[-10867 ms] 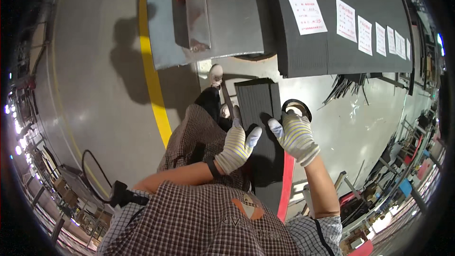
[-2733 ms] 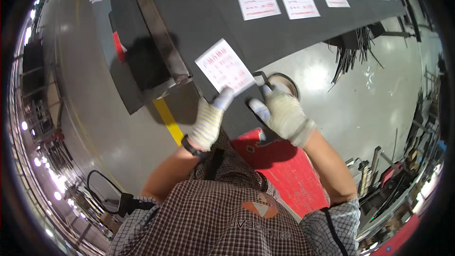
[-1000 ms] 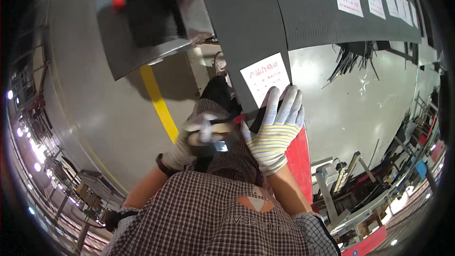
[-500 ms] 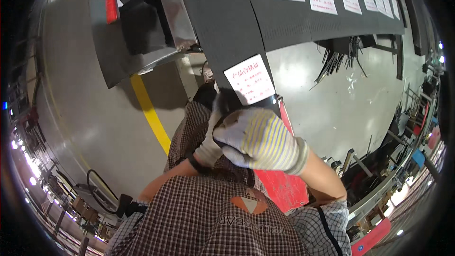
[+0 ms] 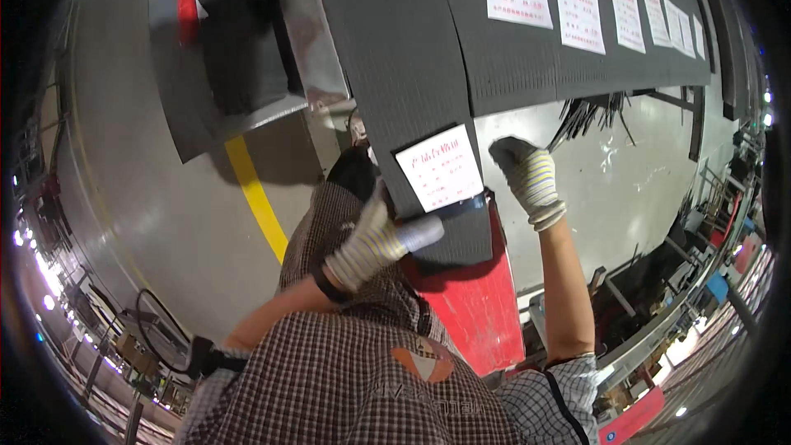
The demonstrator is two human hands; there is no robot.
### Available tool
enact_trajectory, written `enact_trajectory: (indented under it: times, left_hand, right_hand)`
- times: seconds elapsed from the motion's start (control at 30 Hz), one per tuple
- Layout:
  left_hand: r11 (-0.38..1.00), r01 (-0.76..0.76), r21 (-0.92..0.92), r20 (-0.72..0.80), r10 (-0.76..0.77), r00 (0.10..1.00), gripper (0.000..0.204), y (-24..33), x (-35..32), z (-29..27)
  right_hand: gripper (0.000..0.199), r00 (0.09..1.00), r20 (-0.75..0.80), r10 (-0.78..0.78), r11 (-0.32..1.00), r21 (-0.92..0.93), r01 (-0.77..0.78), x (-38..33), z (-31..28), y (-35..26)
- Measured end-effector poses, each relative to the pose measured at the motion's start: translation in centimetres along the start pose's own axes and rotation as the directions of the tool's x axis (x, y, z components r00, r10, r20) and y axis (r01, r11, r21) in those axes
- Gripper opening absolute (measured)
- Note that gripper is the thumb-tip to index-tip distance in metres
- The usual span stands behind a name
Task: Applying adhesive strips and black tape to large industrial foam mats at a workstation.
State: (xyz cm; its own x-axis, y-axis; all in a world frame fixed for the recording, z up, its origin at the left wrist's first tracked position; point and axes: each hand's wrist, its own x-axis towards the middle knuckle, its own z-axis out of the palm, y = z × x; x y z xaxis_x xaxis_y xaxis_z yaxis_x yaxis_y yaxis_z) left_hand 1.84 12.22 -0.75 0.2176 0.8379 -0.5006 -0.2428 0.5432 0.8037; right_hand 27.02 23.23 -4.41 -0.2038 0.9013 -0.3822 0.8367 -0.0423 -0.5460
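My left hand (image 5: 375, 247), wide with thumb spread, has parted from my right hand (image 5: 529, 181), which is curled; its content I cannot tell. The white label (image 5: 439, 169) lies untouched on the black sheet (image 5: 404, 74).

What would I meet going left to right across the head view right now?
Red strip → yellow floor line → left hand → right hand → small blue panel.

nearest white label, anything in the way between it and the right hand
Nothing visible stands between the nearest white label and the right hand: only the edge of the dark ribbed piece and floor show there. A dark band lies along the label's near edge, off that line.
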Motion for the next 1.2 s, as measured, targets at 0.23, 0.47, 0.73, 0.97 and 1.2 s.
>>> enact_trajectory:
  times: [0.23, 0.47, 0.73, 0.97, 1.2]
  left_hand:
    - [0.946, -0.069, 0.316, -0.198, 0.136, 0.971, 0.07, -0.2, -1.3, 0.6]
    - [0.978, -0.135, -0.157, -0.304, 0.082, 0.949, 0.054, -2.4, -1.9, 2.7]
    - [1.0, -0.031, 0.001, -0.09, 0.031, 0.995, 0.038, 4.4, -7.4, -0.3]
    - [0.985, -0.105, -0.138, -0.046, 0.099, 0.994, 0.013, 4.5, -10.4, -5.1]
    - [0.999, 0.017, 0.048, -0.184, -0.008, 0.983, 0.035, -11.4, 0.7, -7.5]
  right_hand:
    - [0.061, 0.927, 0.333, -0.17, 0.946, -0.209, 0.248, -5.4, -6.1, -9.2]
    - [0.064, 0.97, 0.229, -0.082, 0.873, -0.452, 0.181, -4.9, -3.5, -8.3]
    - [0.023, 0.688, 0.386, -0.615, 0.67, -0.205, 0.714, -9.2, -8.8, -16.8]
    - [0.032, 0.658, 0.504, -0.559, 0.718, -0.102, 0.688, -5.7, -13.7, -18.7]
    - [0.036, 0.925, 0.27, -0.269, 0.938, 0.29, 0.188, -1.6, -3.0, -1.8]
